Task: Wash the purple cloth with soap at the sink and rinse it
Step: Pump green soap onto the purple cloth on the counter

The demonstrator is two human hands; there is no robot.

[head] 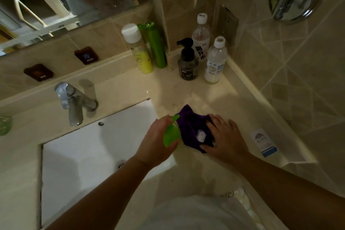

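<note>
Purple cloth [190, 127], crumpled, white foam [201, 135] atop.

We've got the purple cloth [190, 127] bunched up flat on the tabletop [214, 99], just right of the white sink [93, 145], with a small blob of white foam [201, 135] on it, green soap bottle [171, 133] tilted alongside.

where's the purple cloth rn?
Head view: purple cloth lies on the counter right of the sink, pinned under the right hand, beside the green bottle in the left hand.
</note>
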